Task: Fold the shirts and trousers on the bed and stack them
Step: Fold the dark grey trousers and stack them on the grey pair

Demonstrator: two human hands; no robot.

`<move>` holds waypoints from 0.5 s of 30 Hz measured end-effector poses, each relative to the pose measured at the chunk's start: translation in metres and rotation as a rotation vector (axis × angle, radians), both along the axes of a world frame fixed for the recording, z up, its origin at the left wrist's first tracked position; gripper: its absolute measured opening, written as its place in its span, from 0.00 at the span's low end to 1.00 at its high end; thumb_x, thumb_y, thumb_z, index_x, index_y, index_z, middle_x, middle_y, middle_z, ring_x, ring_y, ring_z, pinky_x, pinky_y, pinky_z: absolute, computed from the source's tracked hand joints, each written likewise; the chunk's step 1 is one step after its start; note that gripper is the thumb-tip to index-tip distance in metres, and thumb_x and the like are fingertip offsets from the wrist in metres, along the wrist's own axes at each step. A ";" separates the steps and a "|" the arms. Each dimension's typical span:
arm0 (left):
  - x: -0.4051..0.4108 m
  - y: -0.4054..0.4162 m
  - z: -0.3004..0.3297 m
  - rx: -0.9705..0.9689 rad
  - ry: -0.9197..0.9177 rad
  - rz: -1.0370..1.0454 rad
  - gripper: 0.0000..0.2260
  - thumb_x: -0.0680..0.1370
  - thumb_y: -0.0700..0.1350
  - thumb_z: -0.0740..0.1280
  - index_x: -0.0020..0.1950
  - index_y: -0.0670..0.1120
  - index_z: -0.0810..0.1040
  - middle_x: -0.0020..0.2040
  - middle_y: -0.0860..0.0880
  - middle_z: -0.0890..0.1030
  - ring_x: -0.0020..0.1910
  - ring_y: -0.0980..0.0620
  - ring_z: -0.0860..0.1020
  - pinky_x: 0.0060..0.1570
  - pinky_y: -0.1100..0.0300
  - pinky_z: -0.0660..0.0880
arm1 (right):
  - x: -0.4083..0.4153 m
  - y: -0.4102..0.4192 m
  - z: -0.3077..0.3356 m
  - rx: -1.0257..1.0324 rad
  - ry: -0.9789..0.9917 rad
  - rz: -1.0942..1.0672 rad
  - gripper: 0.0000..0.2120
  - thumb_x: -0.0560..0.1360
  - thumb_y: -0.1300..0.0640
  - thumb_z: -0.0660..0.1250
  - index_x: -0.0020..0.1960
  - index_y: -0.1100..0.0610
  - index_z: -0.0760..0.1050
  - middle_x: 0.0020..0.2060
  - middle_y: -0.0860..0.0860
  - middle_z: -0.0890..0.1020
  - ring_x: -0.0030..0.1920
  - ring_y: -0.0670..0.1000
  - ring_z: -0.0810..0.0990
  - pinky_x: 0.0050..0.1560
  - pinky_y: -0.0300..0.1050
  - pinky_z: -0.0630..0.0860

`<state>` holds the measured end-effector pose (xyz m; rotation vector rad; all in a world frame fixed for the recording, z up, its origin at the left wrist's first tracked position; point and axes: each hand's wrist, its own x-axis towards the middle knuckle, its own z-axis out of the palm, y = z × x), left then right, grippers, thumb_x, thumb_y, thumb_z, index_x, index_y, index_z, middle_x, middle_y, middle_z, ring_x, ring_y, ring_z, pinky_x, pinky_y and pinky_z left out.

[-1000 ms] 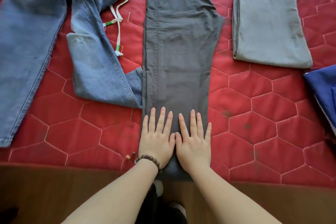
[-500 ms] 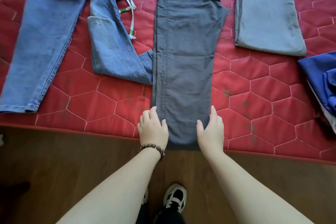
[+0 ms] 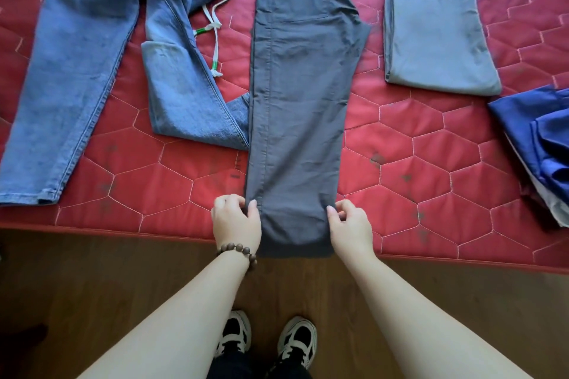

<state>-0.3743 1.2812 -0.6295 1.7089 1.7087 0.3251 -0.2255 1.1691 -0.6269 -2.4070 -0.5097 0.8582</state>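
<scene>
Nearest, above a dark brown wooden floor (image 3: pixel 92 301) and a pair of black-and-white trainers (image 3: pixel 297 338): left hand (image 3: pixel 235 221), wrist ringed by a brown wooden bead bracelet (image 3: pixel 238 251), with thumb and curled fingers pinching the left edge of the dark grey cotton trousers (image 3: pixel 300 108); right hand (image 3: pixel 351 226) mirroring it, thumb and forefinger pinching the right edge near the hem. Likely the start of lifting the leg ends to fold them up toward the waist. Risks from here, as a judgement only: a pinch catching just the top leg, so the lower leg stays behind and the two layers slide apart; an uneven lift from the two hands, skewing the fold line; a drag across the red hexagon-quilted mattress cover (image 3: pixel 415 163), rucking the smoothed cloth; and a snag on the cuff of the light blue denim jeans (image 3: pixel 77 71), whose nearer leg touches or slips slightly under the grey trousers' left edge. Trousers themselves: folded lengthwise, one leg over the other, a long narrow strip at the middle of the bed, hem overhanging the near edge of the mattress, waist running out of view at the far side; matte weave, faint creases, a back pocket seam showing higher up. Beyond and left, a white drawstring with green tips (image 3: pixel 214 37) trailing from the jeans. Far right, a neatly folded pale grey garment (image 3: pixel 434 34) well apart from the trousers, and at the right edge a heap of navy blue cloth (image 3: pixel 535 132), unfolded.
</scene>
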 end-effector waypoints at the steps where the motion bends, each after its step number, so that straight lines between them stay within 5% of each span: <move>1: -0.001 0.003 -0.001 -0.009 -0.005 0.004 0.07 0.77 0.44 0.68 0.42 0.43 0.75 0.50 0.43 0.76 0.49 0.43 0.74 0.47 0.58 0.66 | -0.001 0.002 0.000 0.004 0.008 0.017 0.08 0.79 0.51 0.61 0.42 0.51 0.72 0.44 0.54 0.76 0.38 0.48 0.72 0.40 0.41 0.61; 5: -0.002 0.008 -0.003 -0.060 -0.040 -0.015 0.10 0.77 0.46 0.67 0.37 0.48 0.71 0.31 0.56 0.73 0.34 0.49 0.71 0.33 0.64 0.58 | -0.005 0.009 -0.001 -0.037 0.012 0.089 0.21 0.80 0.51 0.60 0.30 0.54 0.60 0.31 0.49 0.68 0.33 0.50 0.67 0.34 0.47 0.57; 8: -0.005 0.010 -0.007 -0.064 -0.041 -0.032 0.16 0.77 0.45 0.67 0.31 0.48 0.66 0.27 0.55 0.70 0.28 0.57 0.67 0.32 0.61 0.57 | -0.003 0.011 -0.002 -0.092 -0.010 0.058 0.21 0.80 0.53 0.59 0.30 0.56 0.60 0.26 0.50 0.65 0.32 0.53 0.65 0.31 0.46 0.59; 15: -0.006 -0.002 -0.003 -0.092 0.018 -0.013 0.14 0.75 0.47 0.69 0.32 0.45 0.71 0.27 0.53 0.73 0.29 0.55 0.70 0.32 0.61 0.59 | 0.001 0.003 -0.003 -0.124 -0.004 -0.066 0.19 0.77 0.53 0.64 0.30 0.55 0.64 0.26 0.49 0.70 0.31 0.50 0.68 0.29 0.39 0.61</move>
